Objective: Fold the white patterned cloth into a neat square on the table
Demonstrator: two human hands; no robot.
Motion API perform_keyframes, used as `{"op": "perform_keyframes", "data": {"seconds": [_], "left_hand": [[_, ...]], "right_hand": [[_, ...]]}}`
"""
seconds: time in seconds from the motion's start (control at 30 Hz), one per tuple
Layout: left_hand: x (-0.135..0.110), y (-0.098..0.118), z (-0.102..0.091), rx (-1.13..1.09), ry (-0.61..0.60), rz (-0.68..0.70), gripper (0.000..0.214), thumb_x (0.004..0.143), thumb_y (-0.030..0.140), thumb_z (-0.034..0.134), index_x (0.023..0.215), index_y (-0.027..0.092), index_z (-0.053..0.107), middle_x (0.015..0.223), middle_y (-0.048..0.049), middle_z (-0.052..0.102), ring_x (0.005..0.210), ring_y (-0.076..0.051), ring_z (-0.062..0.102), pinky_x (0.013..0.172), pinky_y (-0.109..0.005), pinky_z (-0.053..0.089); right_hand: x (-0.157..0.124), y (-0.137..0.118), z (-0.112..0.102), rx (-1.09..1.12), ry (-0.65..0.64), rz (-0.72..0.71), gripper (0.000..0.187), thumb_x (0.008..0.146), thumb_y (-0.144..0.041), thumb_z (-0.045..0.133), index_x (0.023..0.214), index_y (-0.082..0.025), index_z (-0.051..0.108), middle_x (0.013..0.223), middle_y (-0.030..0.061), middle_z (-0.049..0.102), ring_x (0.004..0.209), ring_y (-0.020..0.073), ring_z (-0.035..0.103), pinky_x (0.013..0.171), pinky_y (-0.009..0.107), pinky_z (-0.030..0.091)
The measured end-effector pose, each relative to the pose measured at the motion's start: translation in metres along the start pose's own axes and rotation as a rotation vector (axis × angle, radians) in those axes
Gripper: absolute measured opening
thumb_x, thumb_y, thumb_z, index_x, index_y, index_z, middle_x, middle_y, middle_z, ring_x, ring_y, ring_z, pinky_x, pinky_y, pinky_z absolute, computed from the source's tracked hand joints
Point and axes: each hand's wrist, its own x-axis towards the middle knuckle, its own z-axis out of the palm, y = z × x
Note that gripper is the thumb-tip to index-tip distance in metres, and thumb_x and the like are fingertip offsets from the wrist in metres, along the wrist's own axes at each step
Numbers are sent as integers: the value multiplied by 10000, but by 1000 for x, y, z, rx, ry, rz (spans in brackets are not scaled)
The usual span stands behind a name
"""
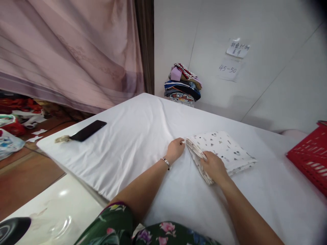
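A folded white cloth (222,144) with a small dark and tan print lies on the white-covered table (133,136), its stacked layers showing along the left edge. My right hand (214,166) is closed on that layered edge, thumb on top and fingers partly hidden in the fold. Just beyond the cloth's upper left corner is my left hand (175,149), a bracelet at its wrist. Its fingers are curled together close to the corner; whether anything is pinched in them I cannot make out.
A black phone (89,130) lies at the table's left. A red plastic basket (310,153) stands at the right edge. Behind the far edge rises a pile of folded fabrics (182,85) by the wall. A pink curtain (76,51) hangs at the back left.
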Motion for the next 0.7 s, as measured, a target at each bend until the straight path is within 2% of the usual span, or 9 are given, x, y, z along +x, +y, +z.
{"op": "perform_keyframes", "data": {"seconds": [0.07,0.17,0.3,0.43,0.6,0.7], "left_hand": [[5,0,-1,57,-10,-8,310,766,223,502,1052,177,613,947,-44,661,821,-145,582,736,-226,412],[6,3,0,104,-78,-43,279,762,266,512,997,178,637,937,-55,665,819,-159,583,694,-226,413],[-6,12,4,225,-159,-64,200,740,319,528,764,176,667,845,-71,667,770,-182,589,645,-240,410],[-20,20,14,279,-224,-45,224,703,365,559,704,165,660,792,-90,663,760,-211,601,623,-254,414],[-24,28,25,215,-195,-98,196,667,332,583,666,143,635,726,-94,650,723,-199,600,583,-233,401],[-24,35,25,47,-290,-190,168,654,280,586,547,151,581,544,-47,581,596,-165,569,516,-218,376]], "right_hand": [[1,1,0,10,2,-2,133,797,-231,424,807,-176,544,772,34,578,688,147,487,584,239,265],[2,3,1,44,7,6,126,790,-225,436,813,-179,550,776,30,584,693,144,486,593,236,269],[3,6,2,46,7,15,112,780,-219,447,798,-180,551,739,21,577,654,137,468,591,236,268],[4,6,3,53,23,0,112,781,-216,448,801,-183,553,768,28,588,697,147,487,592,237,271],[6,6,5,45,12,-7,126,783,-214,459,824,-179,573,799,43,606,732,159,508,594,242,271],[6,6,5,21,13,-19,150,788,-222,465,871,-172,579,846,58,618,770,169,521,613,247,278]]}}
